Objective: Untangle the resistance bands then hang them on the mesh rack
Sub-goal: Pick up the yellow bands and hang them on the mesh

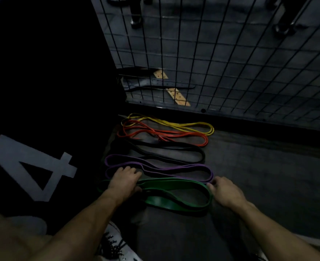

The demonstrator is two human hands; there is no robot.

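Several resistance bands lie in separate rows on the dark floor: yellow band (pixel 174 123) farthest, then orange band (pixel 166 133), black band (pixel 164 147), purple band (pixel 155 167) and a wide green band (pixel 174 185) nearest me. My left hand (pixel 125 180) rests on the green band's left end, fingers curled over it and touching the purple band. My right hand (pixel 225 191) grips the green band's right end. The black mesh rack (pixel 221 53) stands upright behind the bands.
A large black block with a white "4" (pixel 32 166) stands close on the left. A white shoe with dark laces (pixel 113 243) is under my left arm. Behind the mesh lie a dark metal base and a tan strip (pixel 178 96). Hooks hang near the rack's top.
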